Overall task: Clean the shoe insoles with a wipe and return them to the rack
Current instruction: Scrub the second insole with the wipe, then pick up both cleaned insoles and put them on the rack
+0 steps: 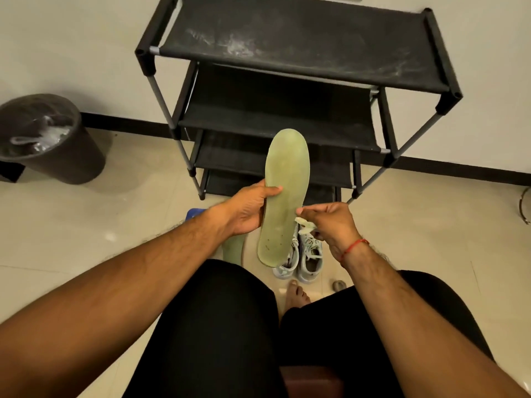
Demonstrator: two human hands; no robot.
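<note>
A pale green insole (pixel 284 202) stands almost upright in front of the black shoe rack (pixel 301 44). My left hand (pixel 250 209) grips its left edge, thumb across the face. My right hand (pixel 330 222) pinches a small crumpled white wipe (pixel 305 225) against the insole's right edge. A second green insole (pixel 233 251) lies on the floor below my left wrist, partly hidden by my arm. A pair of light blue sneakers (pixel 309 259) sits on the floor behind the held insole.
A dark bin (pixel 57 156) with a plastic liner stands at the left by the wall. The rack's top shelf is dusty, its lower shelves dark. Something blue (pixel 194 214) peeks out beside my left forearm. My knees and a bare foot (pixel 296 294) fill the foreground.
</note>
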